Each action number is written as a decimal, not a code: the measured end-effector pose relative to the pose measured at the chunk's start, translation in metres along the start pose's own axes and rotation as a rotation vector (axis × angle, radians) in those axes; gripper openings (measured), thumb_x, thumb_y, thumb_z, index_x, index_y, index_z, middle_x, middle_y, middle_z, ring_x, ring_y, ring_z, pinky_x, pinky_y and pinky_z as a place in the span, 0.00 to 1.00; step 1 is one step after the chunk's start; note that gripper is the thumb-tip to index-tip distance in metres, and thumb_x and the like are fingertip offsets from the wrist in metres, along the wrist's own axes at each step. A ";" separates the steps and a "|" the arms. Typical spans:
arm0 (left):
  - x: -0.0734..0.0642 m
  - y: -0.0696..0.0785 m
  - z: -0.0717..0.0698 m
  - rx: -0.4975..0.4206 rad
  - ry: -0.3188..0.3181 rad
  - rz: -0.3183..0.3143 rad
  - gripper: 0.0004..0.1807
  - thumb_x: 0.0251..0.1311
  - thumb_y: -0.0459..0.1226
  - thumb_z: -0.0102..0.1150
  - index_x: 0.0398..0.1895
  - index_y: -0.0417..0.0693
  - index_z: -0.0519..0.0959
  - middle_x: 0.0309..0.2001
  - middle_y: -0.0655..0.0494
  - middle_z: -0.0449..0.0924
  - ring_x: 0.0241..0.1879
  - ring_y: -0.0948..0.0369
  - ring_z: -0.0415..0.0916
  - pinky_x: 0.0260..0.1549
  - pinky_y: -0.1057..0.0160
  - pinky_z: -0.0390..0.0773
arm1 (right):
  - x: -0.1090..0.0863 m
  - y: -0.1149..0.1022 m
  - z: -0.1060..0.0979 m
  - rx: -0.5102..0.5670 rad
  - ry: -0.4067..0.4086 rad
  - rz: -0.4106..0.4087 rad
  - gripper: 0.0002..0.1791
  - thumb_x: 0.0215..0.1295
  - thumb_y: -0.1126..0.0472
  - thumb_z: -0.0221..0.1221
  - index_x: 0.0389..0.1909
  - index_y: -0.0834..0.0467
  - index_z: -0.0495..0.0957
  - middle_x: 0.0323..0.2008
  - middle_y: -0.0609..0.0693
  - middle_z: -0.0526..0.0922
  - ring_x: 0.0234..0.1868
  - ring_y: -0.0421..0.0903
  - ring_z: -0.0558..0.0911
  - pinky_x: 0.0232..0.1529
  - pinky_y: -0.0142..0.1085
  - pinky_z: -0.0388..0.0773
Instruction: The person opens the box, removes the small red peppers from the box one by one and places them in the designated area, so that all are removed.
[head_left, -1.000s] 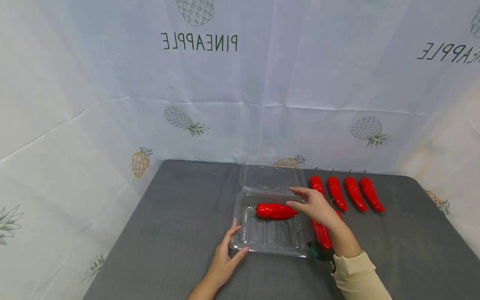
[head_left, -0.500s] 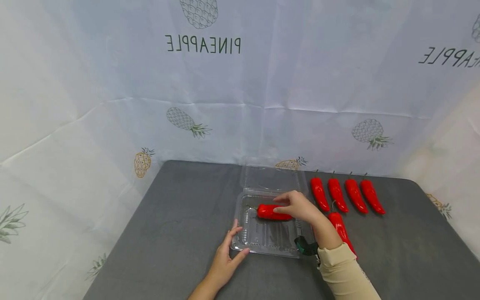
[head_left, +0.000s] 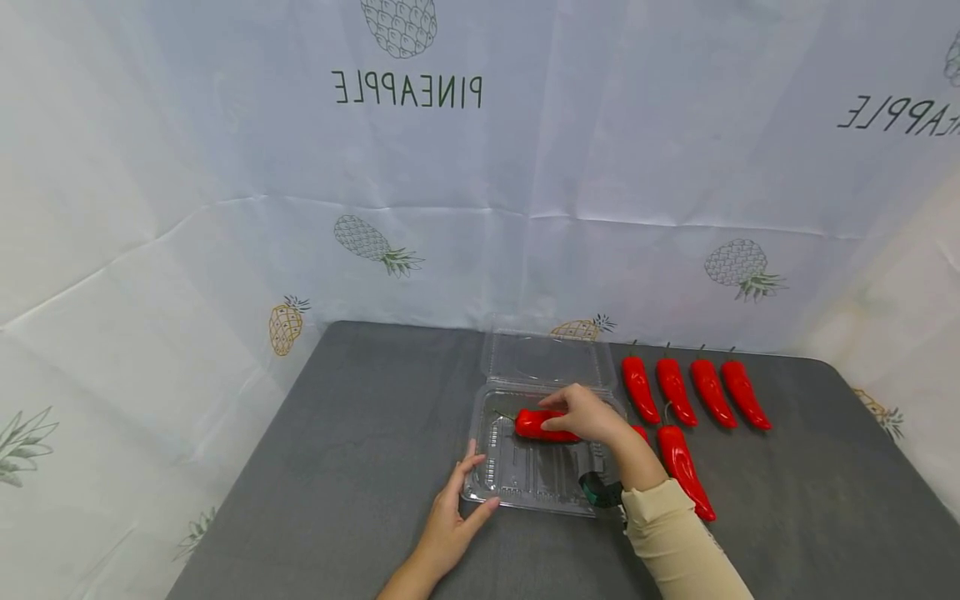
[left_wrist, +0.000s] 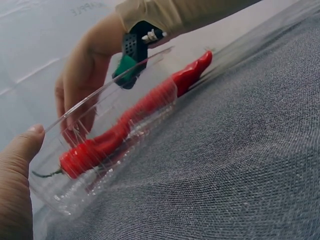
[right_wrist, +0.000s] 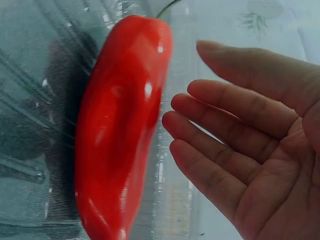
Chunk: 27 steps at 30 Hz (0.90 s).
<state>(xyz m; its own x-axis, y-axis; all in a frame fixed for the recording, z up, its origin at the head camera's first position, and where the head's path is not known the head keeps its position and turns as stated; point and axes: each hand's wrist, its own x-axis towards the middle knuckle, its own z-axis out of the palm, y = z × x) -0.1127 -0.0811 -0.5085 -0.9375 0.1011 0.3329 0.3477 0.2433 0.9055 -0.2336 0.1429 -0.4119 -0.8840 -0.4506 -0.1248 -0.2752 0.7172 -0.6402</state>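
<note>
A red chili pepper [head_left: 530, 424] with a thin green stem lies crosswise in a clear plastic clamshell box [head_left: 542, 502], toward its back. My right hand [head_left: 587, 415] is over the pepper's right part in the head view. In the right wrist view, its thumb and loosely bent fingers [right_wrist: 215, 115] stand beside the pepper [right_wrist: 122, 115], with a gap between. My left hand [head_left: 447, 517] rests at the box's front left corner, fingers along the left side and thumb at the front rim. The left wrist view shows the thumb [left_wrist: 22, 150] against the clear wall.
The box's lid [head_left: 547, 357] lies folded back toward the curtain [head_left: 525, 167]. Several red peppers [head_left: 708, 392] stand in a row at the table's back right. Nearer lies another pepper [head_left: 684, 471]; one more [head_left: 640, 432] is mostly hidden by my right forearm.
My right hand has moved left from the box's right edge to over the pepper, then slightly farther left. The left hand and the pepper in the box look the same.
</note>
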 end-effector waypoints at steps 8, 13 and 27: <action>0.002 0.027 -0.004 -0.010 0.015 0.001 0.29 0.51 0.30 0.64 0.58 0.34 0.68 0.67 0.36 0.59 0.66 0.47 0.55 0.60 0.83 0.51 | 0.005 0.001 0.004 -0.061 -0.017 0.022 0.17 0.53 0.67 0.65 0.46 0.66 0.80 0.45 0.60 0.83 0.50 0.57 0.79 0.50 0.47 0.77; 0.003 0.034 -0.007 -0.002 0.006 0.011 0.29 0.51 0.30 0.64 0.57 0.31 0.68 0.66 0.34 0.59 0.66 0.45 0.55 0.60 0.84 0.50 | 0.006 0.002 0.009 -0.079 -0.048 0.030 0.16 0.51 0.71 0.65 0.43 0.67 0.81 0.43 0.59 0.84 0.46 0.55 0.81 0.47 0.46 0.78; 0.003 0.030 -0.006 0.012 0.007 0.066 0.29 0.51 0.29 0.64 0.57 0.29 0.67 0.66 0.32 0.59 0.64 0.42 0.56 0.60 0.83 0.52 | 0.008 0.008 0.016 -0.091 -0.101 0.098 0.23 0.45 0.68 0.70 0.47 0.62 0.81 0.42 0.54 0.84 0.37 0.44 0.77 0.41 0.38 0.77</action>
<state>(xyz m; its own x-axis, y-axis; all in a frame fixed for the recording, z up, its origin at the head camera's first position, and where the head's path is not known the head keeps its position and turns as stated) -0.1051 -0.0796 -0.4786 -0.9127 0.1100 0.3935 0.4086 0.2480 0.8783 -0.2373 0.1368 -0.4301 -0.8668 -0.4243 -0.2619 -0.2268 0.8034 -0.5506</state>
